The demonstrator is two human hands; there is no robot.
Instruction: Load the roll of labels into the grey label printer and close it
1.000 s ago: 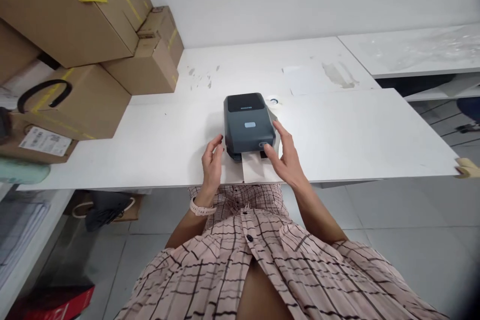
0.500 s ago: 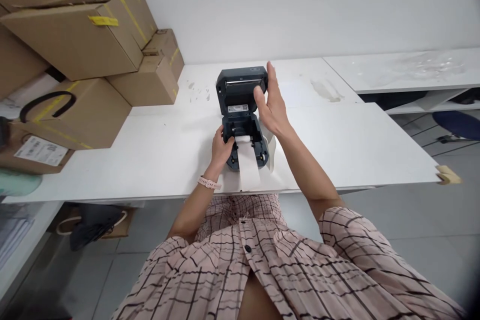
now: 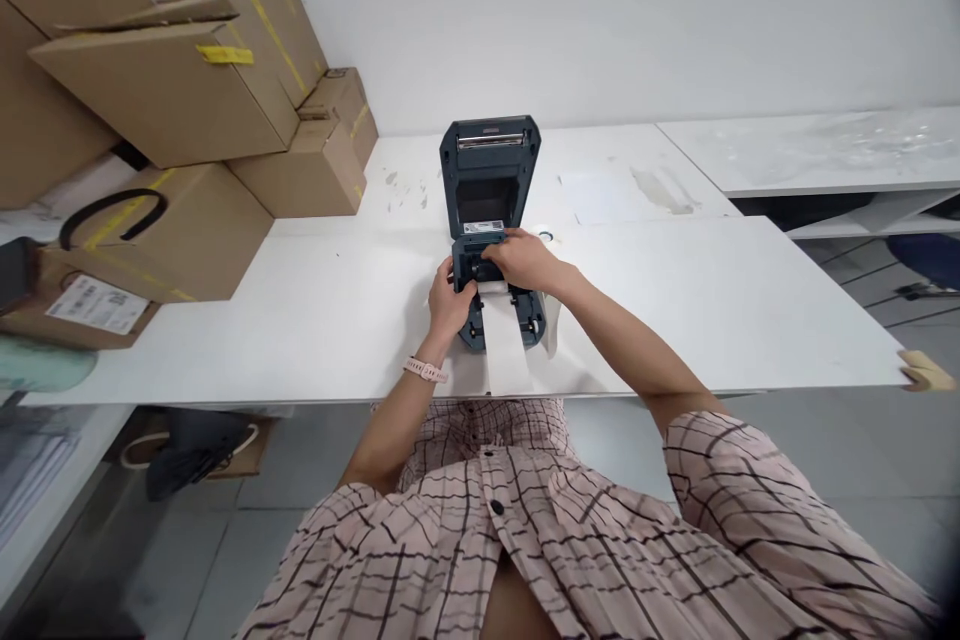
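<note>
A dark label printer (image 3: 489, 182) stands on the white table with its lid raised and tilted back. From its open bay a strip of white label paper (image 3: 507, 345) runs out over the front, down to the table edge. My left hand (image 3: 448, 300) grips the printer's left side, its thumb over the rim by the paper. With fingers curled, my right hand (image 3: 525, 262) reaches into the bay from the right, near the hinge and behind the paper. What its fingertips touch is hidden. Beside the printer, on the right, hangs a further piece of pale paper (image 3: 552, 320).
Cardboard boxes (image 3: 172, 100) are stacked at the left of the white table (image 3: 337, 320). A flat white sheet (image 3: 600, 198) lies behind on the right. A tan corner guard (image 3: 927, 370) sits on the table's right corner, and a blue stool (image 3: 930, 258) stands beyond.
My right hand has left the raised lid and moved down into the printer's bay. The lid now leans further back. My left hand stays on the printer's left side.
</note>
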